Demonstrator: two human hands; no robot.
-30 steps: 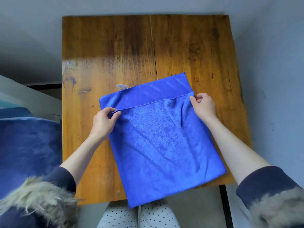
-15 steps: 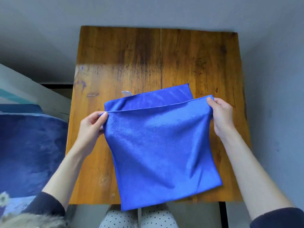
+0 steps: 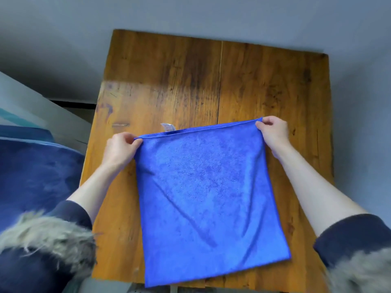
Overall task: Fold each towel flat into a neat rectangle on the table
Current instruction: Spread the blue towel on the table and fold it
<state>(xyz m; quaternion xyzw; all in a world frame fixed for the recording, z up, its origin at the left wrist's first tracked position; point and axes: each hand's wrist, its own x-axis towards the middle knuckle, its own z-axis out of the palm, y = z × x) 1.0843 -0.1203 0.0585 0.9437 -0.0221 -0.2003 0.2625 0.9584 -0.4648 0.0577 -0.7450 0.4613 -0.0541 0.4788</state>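
While the blue towel (image 3: 203,197) is lying doubled over on the wooden table (image 3: 264,81), both hands are pinching its far corners. The left hand (image 3: 120,150) is gripping the far left corner between thumb and fingers, and the right hand (image 3: 274,133) is doing the same at the far right corner, so the top edge is running taut and straight between them. Holding it this way is probably meant to line the upper layer's edge up with the layer beneath; only a thin sliver of that lower layer is showing along the far edge, with a small white label (image 3: 168,127) sticking out beyond it. The near end of the towel is hanging slightly past the table's near edge. A few soft creases are running diagonally across the middle, likely because the cloth is being pulled from the corners and is not yet smoothed flat.
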